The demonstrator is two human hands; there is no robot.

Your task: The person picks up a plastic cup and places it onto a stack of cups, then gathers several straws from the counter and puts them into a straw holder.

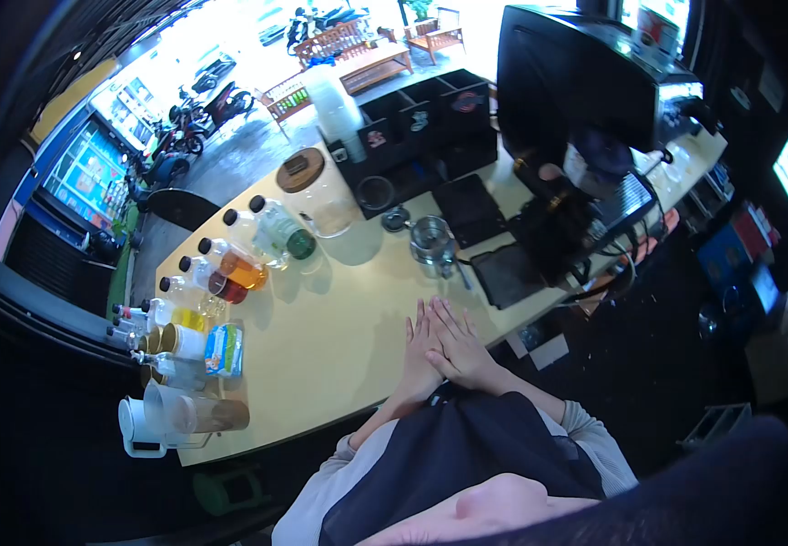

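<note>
Both my hands are together over the near edge of the pale counter (321, 346). My left hand (423, 353) has its fingers stretched out. Across it lies my right hand (462, 350), its fingers also extended and its thumb over the other hand. Neither holds an object. Just beyond the fingertips are a glass jar (430, 238) and a thin metal utensil (463, 273), with a black mat (506, 275) to their right. Where the palms meet is hidden.
Bottles with dark caps (239, 266), a wipes packet (224, 350) and pitchers (207, 414) line the left side. A large wooden-lidded jar (321, 196) stands farther back. Black organizer (426, 123) and a coffee machine (585, 82) are behind and right.
</note>
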